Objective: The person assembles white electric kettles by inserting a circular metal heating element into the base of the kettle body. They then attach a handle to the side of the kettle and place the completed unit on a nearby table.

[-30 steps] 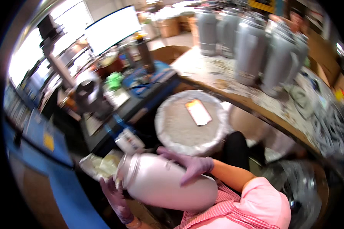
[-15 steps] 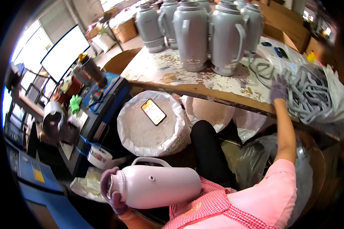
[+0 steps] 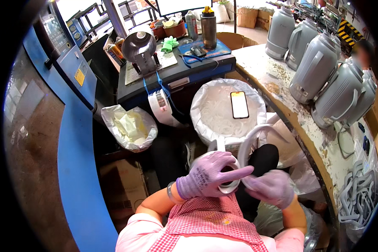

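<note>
Purple-grey work gloves cover both my hands. My left hand (image 3: pixel 212 174) is closed round the neck of a pale grey thermos flask (image 3: pixel 229 190), held over my lap with its round mouth turned up towards me; the glove hides much of the body. The index finger stretches across towards the right hand. Close beside the mouth, my right hand (image 3: pixel 273 189) is closed on one end of a curved grey plastic handle (image 3: pixel 244 145), whose arc rises above the flask. The exact grip of the right fingertips is blurred.
A white-lined tub of translucent rings (image 3: pixel 214 122) stands ahead, a phone (image 3: pixel 240 105) lying on it. Several grey thermos flasks (image 3: pixel 313 69) crowd the worn table at right, with a bag of grey handles (image 3: pixel 359 195). A small lined bin (image 3: pixel 128 130) and blue machine (image 3: pixel 77 159) are left.
My right hand has come back from the handle pile with a grey handle. The flask has turned from lying sideways to mouth up, nearer my middle. The view has swung left.
</note>
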Motion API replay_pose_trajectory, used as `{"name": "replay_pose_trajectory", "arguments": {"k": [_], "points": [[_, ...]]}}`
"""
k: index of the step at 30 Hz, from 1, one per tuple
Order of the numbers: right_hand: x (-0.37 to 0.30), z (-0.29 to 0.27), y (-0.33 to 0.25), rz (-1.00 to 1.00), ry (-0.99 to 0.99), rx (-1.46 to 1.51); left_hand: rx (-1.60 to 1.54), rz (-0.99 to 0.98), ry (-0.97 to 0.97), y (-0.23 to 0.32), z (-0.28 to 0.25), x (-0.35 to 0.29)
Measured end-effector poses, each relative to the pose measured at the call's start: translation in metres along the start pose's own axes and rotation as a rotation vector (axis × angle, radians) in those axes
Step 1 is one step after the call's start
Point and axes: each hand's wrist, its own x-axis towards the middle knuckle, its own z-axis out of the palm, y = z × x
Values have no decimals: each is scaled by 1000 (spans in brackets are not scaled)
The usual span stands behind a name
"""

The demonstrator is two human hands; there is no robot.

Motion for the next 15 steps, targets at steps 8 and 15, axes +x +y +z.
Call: {"name": "replay_pose_trajectory", "arguments": {"k": [8,15], "points": [[18,10,21,364,-3,939,-409,102,5,-17,-37,-40],[26,78,11,244,1039,1756,-244,-278,369,7,-21,-98]]}}
